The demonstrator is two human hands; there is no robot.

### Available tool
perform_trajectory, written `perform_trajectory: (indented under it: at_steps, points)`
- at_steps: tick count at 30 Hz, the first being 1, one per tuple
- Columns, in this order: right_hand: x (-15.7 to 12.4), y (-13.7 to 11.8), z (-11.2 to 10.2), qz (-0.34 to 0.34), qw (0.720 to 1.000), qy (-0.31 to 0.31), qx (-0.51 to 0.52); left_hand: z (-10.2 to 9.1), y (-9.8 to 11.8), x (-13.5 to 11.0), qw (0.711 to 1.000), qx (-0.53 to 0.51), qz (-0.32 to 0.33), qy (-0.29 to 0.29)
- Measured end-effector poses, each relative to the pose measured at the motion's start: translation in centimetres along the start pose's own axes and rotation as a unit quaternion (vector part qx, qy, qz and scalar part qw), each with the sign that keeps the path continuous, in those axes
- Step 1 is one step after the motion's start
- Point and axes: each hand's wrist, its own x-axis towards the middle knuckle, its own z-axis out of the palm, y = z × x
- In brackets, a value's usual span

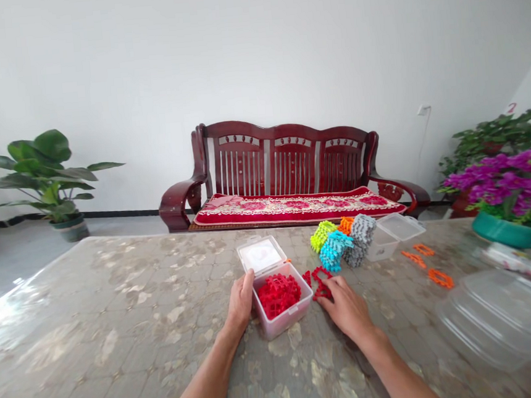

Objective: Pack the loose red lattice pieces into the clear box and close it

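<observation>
A small clear plastic box [277,331] with its hinged lid [263,253] tipped back stands on the table. Red interlocking plastic pieces [278,296] fill it. My left hand [241,300] grips the box's left side near the hinge, thumb on the rim. To the right of the box, a few loose red pieces [321,281] lie on the table. My right hand [347,306] has its fingertips closed on one of these red pieces; part of the piece is hidden by the fingers.
Behind stand bundles of joined pieces: green [323,236], blue [335,250], orange [345,225] and grey [361,239]. Another open clear box [381,241] is beside them. Loose orange pieces [440,278], stacked clear lids [503,320] and a flower pot [510,230] are at right.
</observation>
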Motion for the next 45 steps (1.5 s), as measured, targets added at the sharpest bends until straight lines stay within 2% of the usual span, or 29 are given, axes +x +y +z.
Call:
perform_trajectory:
  at_steps: [11,21,27,33,41,45]
  points:
    - [0.5,0.3,0.1,0.009,0.999,-0.020,0.048,0.0,-0.1,0.0,1.000,-0.004,0.005,-0.007]
    - [0.2,-0.2,-0.1,-0.017,0.989,0.047,0.141,0.0,0.3,0.0,1.000,0.011,-0.004,0.003]
    - [0.5,-0.1,0.4,-0.062,0.972,0.060,0.219,0.0,0.6,0.0,1.000,0.012,-0.002,0.004]
    - [0.7,0.4,1.4,-0.052,0.950,0.077,0.300,0.0,0.4,0.0,1.000,0.011,0.000,0.001]
    - [0.8,-0.1,1.4,-0.001,0.895,0.174,0.411,0.1,-0.1,0.1,1.000,-0.005,-0.014,-0.002]
    - [0.6,-0.8,1.3,-0.015,0.885,0.196,0.423,0.2,-0.1,0.0,1.000,0.004,-0.015,0.005]
